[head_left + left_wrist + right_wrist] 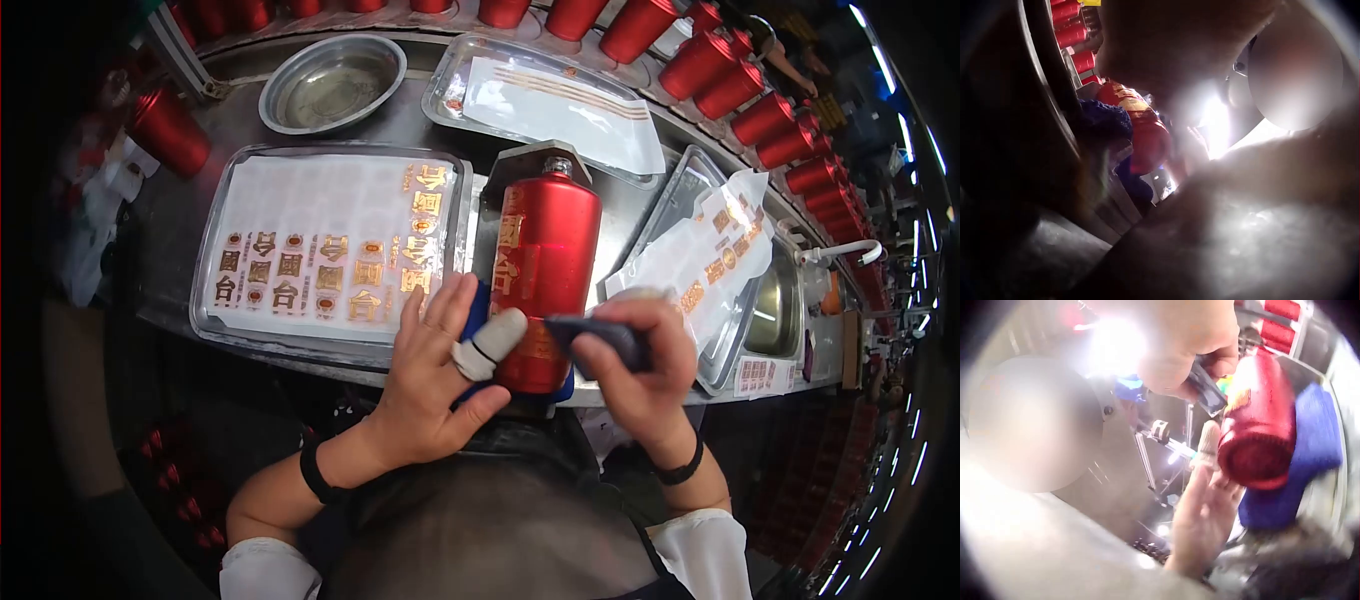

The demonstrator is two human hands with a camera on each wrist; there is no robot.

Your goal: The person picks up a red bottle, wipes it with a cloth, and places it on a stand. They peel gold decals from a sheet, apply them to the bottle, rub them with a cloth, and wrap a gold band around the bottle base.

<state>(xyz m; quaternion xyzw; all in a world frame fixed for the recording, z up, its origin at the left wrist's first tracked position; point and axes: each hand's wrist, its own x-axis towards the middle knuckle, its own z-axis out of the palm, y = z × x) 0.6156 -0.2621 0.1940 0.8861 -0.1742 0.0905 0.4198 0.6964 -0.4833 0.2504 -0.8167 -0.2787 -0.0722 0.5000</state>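
Observation:
A red bottle (560,235) with gold characters lies on its side, its neck pointing away from me, on a blue cloth (1319,428). My left hand (430,370) is spread along the bottle's left side. Its index finger, in a pale finger cover (492,342) with a dark band, rests on the bottle near its base. In my right hand (655,350) I grip a dark, flat-edged scraper (1207,389), its edge right at the gold lettering near the base. The bottle's round base shows in the right wrist view, beside the left fingertips. The left wrist view is mostly dark.
A tray (212,235) with a sheet of gold character stickers sits at left. Behind stand a metal bowl (268,100) and another tray (436,95). At right, a sticker sheet (655,260) overlaps a tray beside a sink (780,310). Red bottles (640,30) line the back.

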